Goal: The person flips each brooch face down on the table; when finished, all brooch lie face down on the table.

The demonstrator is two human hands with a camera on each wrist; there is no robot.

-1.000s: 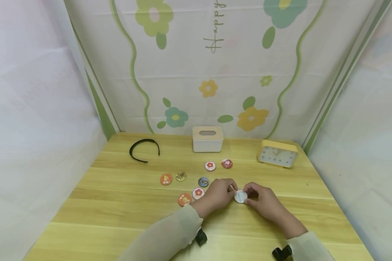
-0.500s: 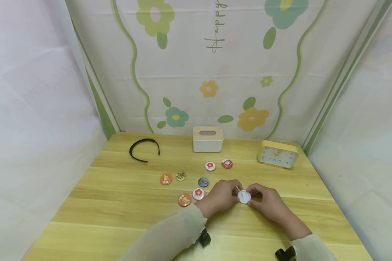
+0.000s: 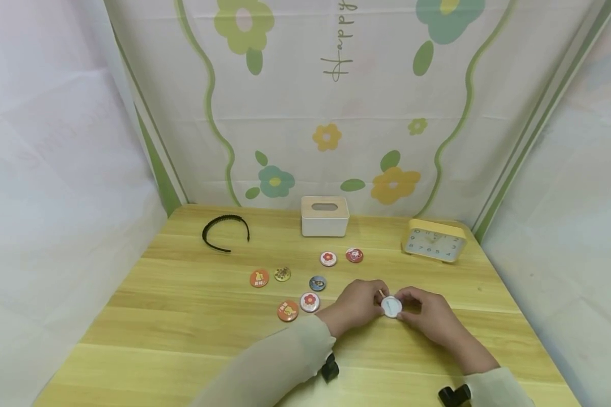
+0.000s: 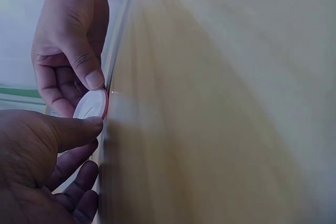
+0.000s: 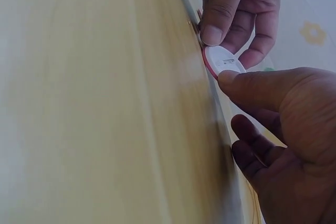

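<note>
A round pin badge [image 3: 391,307] is held between both hands, its white back turned up with a pin clasp on it. A red rim shows on this badge in both wrist views. My left hand [image 3: 355,306] pinches one edge with thumb and fingers. From the other side, my right hand [image 3: 430,316] pinches the opposite edge. In the right wrist view, the right thumb presses the badge [image 5: 223,59] near its rim, and the left thumb lies at its far edge. Left of the hands lie a white badge with a red flower [image 3: 309,302] and an orange badge [image 3: 287,311].
Further back on the wooden table are a blue badge [image 3: 317,283], a yellow badge [image 3: 282,274], another orange badge [image 3: 259,278], a second flower badge [image 3: 328,259] and a red badge [image 3: 354,255]. A black headband [image 3: 226,217], tissue box [image 3: 324,223] and yellow clock [image 3: 434,242] stand behind.
Both hands have shifted to the right together, carrying the white-backed badge with them. The other badges lie where they were.
</note>
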